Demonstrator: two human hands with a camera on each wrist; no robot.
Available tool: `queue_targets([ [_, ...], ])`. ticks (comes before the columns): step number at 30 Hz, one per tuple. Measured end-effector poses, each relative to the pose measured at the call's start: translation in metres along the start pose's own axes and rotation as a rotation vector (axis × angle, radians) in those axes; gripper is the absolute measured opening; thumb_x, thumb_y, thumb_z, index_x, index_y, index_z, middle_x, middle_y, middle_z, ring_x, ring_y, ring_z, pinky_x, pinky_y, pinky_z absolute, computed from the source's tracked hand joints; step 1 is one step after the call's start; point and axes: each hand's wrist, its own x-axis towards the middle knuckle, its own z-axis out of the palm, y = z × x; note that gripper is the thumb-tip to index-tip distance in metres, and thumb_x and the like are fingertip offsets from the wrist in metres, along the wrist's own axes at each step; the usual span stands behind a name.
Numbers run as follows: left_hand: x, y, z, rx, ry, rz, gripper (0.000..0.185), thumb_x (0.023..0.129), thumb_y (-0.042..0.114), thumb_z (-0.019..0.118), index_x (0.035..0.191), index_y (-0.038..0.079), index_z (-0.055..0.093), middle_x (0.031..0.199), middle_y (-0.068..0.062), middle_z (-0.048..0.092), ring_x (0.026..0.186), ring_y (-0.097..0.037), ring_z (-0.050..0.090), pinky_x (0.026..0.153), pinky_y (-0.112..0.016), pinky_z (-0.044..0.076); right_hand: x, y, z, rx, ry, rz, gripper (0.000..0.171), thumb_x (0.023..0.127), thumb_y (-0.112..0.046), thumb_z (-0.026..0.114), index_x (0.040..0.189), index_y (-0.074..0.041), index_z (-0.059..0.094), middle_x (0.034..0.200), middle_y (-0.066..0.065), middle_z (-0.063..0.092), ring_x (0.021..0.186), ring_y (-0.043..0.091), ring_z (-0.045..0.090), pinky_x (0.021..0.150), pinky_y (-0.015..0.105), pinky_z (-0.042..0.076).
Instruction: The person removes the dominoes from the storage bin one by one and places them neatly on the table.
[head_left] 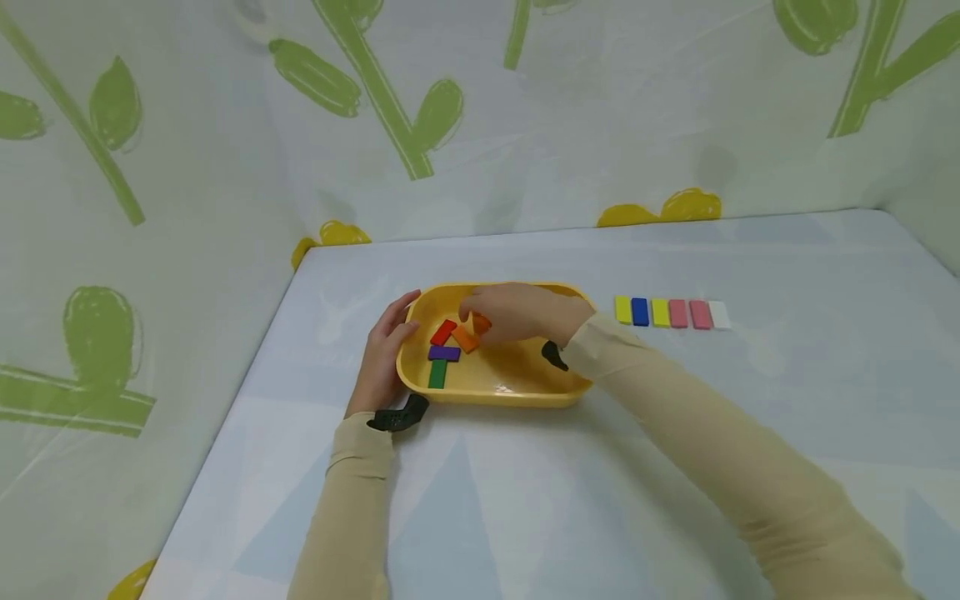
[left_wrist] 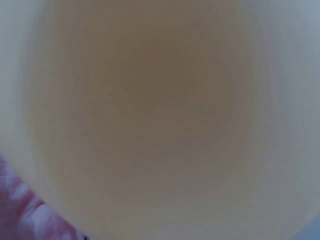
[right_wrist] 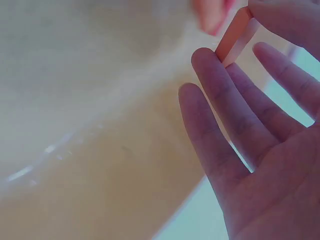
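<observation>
My left hand (head_left: 382,358) rests against the left end of a yellow plastic basin (head_left: 498,400), thumb and fingers extended at its rim. In the left wrist view a blurred wall fills almost everything. Inside the basin my right hand (head_left: 517,310) pinches an orange block (head_left: 480,323) between thumb and fingertips; the right wrist view shows this orange block (right_wrist: 234,36) edge-on. Beside those fingertips lies another orange block (head_left: 466,339), close to a red block (head_left: 444,332). A purple block (head_left: 444,353) and a green block (head_left: 437,374) lie nearer the basin's front left.
On the table (head_left: 480,483), right of the basin, several blocks stand in a row: yellow (head_left: 623,310), blue (head_left: 640,312), yellow, pink (head_left: 678,313), pink and white (head_left: 719,315). A leaf-patterned cloth wall (head_left: 525,150) rises behind the table and along its left side.
</observation>
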Motion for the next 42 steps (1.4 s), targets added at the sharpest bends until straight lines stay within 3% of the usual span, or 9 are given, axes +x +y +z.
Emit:
queue_targets([
  [9,-0.002,-0.006,-0.015,0.032,-0.018,-0.038,0.04,0.091,0.026,0.047,0.131,0.031,0.042,0.137,0.004,0.035,0.122,-0.017,0.038,0.094,-0.028,0.038,-0.026,-0.01,-0.009,0.056,0.089,-0.025,0.037,0.082,-0.03,0.063,0.116,-0.022,0.052,0.096,-0.009,0.05,0.085,0.006,0.05,0.074,0.017,0.043],
  [18,-0.014,-0.012,-0.033,0.07,-0.004,-0.071,0.041,0.091,0.029,0.048,0.132,0.03,0.04,0.139,0.005,0.033,0.123,-0.017,0.036,0.092,-0.025,0.039,-0.058,-0.003,0.002,0.123,0.273,-0.066,0.037,0.083,-0.034,0.061,0.117,-0.023,0.053,0.099,-0.016,0.049,0.089,-0.001,0.047,0.08,0.016,0.042],
  [25,-0.011,-0.012,-0.026,0.029,-0.028,-0.05,0.043,0.091,0.028,0.048,0.133,0.028,0.039,0.139,0.004,0.032,0.124,-0.018,0.035,0.092,-0.025,0.039,-0.089,0.009,0.005,0.162,0.404,-0.16,0.03,0.083,-0.025,0.062,0.112,-0.021,0.054,0.104,-0.015,0.047,0.089,-0.001,0.047,0.081,0.017,0.043],
  [35,-0.013,-0.014,-0.023,0.026,-0.023,-0.042,0.043,0.092,0.027,0.047,0.134,0.028,0.038,0.139,0.0,0.032,0.123,-0.022,0.036,0.09,-0.025,0.041,-0.126,0.034,0.014,0.142,0.57,-0.218,0.034,0.079,-0.017,0.065,0.111,-0.014,0.054,0.11,-0.01,0.05,0.092,0.005,0.05,0.079,0.021,0.046],
  [42,-0.012,-0.011,-0.019,0.037,-0.024,-0.047,0.044,0.092,0.027,0.046,0.135,0.028,0.037,0.141,0.001,0.029,0.125,-0.022,0.033,0.09,-0.025,0.041,-0.152,0.057,0.02,0.179,0.625,-0.172,0.04,0.078,-0.015,0.068,0.114,-0.015,0.051,0.111,-0.009,0.049,0.096,0.006,0.048,0.082,0.024,0.047],
])
